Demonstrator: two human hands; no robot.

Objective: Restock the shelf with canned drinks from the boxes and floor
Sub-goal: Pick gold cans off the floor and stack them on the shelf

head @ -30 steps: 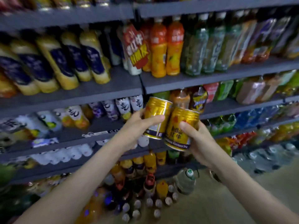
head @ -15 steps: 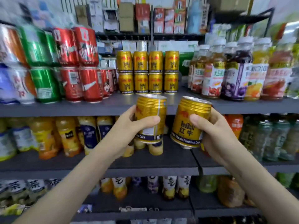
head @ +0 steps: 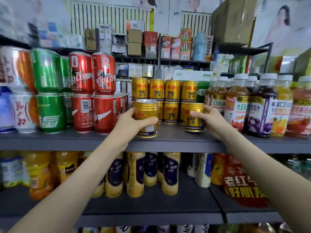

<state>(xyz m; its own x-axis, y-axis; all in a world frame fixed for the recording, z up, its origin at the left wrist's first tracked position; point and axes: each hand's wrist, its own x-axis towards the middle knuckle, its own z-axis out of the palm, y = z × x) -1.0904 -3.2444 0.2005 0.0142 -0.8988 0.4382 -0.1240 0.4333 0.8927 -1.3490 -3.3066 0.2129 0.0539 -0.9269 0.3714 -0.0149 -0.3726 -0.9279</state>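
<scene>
Shelf [head: 168,142] carries the gold stack [head: 171,91] at 12 o'clock from both hands. Left hand [head: 129,122] grips the left can [head: 146,108], right hand [head: 213,120] the right can [head: 191,122]. Both cans are upright at the shelf front, the right nearer the stack.

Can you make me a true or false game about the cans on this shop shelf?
1. The left hand grips the left gold can. True.
2. The right gold can, gripped by the right hand, lies on its side. False: it is upright.
3. The stacked gold cans behind stand two layers high. True.
4. Red cans stand right of the gold ones. False: the red cans stand to their left.
</scene>
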